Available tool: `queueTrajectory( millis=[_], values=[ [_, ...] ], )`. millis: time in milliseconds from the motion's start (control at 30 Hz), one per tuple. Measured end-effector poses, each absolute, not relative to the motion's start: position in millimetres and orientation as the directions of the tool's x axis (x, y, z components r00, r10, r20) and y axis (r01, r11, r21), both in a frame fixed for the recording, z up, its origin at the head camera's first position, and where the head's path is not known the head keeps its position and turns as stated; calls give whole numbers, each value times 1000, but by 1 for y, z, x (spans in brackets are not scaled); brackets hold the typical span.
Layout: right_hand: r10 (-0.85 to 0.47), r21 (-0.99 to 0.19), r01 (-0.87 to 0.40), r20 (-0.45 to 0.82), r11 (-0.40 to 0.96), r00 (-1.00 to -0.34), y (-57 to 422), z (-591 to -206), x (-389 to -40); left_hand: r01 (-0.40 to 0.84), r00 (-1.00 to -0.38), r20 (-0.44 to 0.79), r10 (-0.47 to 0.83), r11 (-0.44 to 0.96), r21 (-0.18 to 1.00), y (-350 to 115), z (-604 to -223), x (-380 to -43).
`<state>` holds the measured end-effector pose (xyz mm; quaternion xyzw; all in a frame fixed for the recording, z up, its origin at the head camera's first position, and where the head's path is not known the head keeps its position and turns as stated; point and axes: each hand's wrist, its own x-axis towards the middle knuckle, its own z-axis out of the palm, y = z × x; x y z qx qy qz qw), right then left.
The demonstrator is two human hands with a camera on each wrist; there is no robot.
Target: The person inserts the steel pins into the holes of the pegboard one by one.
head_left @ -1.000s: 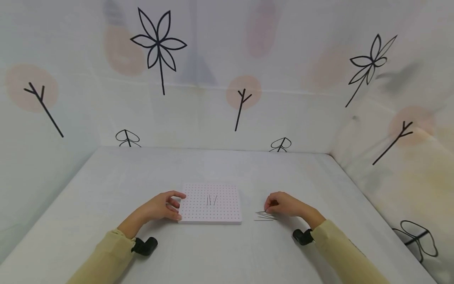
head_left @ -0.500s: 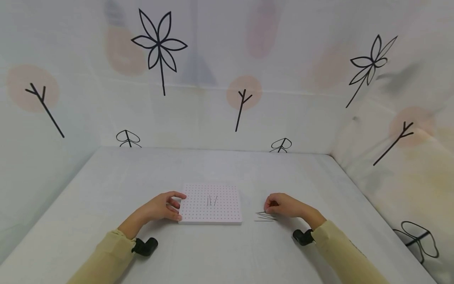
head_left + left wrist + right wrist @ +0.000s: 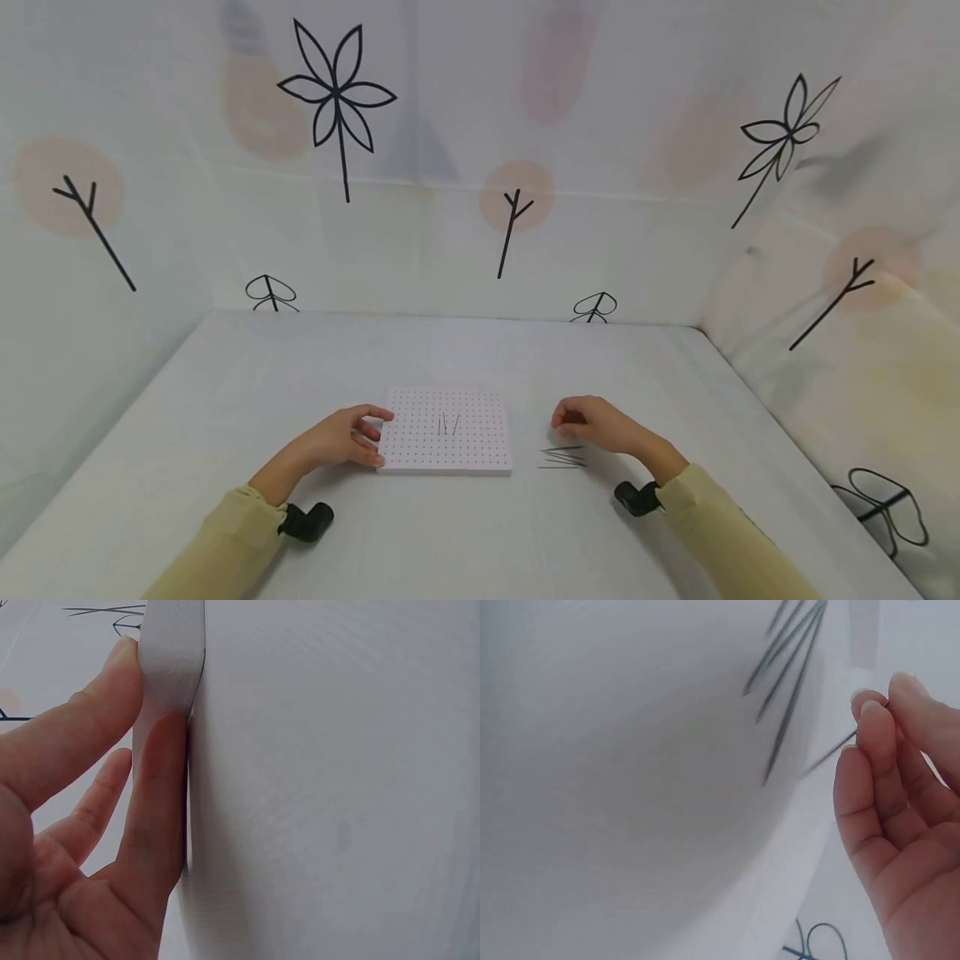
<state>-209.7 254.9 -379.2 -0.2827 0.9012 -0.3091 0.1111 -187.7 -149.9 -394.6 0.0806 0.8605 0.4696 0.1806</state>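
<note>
A white board (image 3: 480, 437) dotted with rows of small holes lies flat on the table. Several thin dark pins (image 3: 445, 424) stand in its middle, some leaning. My left hand (image 3: 337, 437) holds the board by its left edge, thumb at the near corner and a finger over the far part; in the left wrist view the fingers (image 3: 157, 802) lie along its side. To the right of the board, my right hand (image 3: 596, 425) is raised just beyond a loose pile of pins (image 3: 564, 458). Between thumb and fingertips it pinches one thin metal pin (image 3: 829, 754), which slants downward.
A white cloth covers the table (image 3: 465, 542), and white walls (image 3: 435, 242) with plant drawings enclose it at the back and sides. Black wrist cameras (image 3: 306, 522) sit beneath both forearms.
My right hand has lifted from the pin pile and moved slightly up and away, with one pin pinched. The left hand and the board stay where they were.
</note>
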Motion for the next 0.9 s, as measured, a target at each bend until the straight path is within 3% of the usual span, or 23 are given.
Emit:
queueTrajectory(
  millis=[900],
  values=[
    [-518,-699,-457,144,550,-843,215,-371,-210,-27,-920,-234,315,546,837,-151,-395,-187]
  ],
)
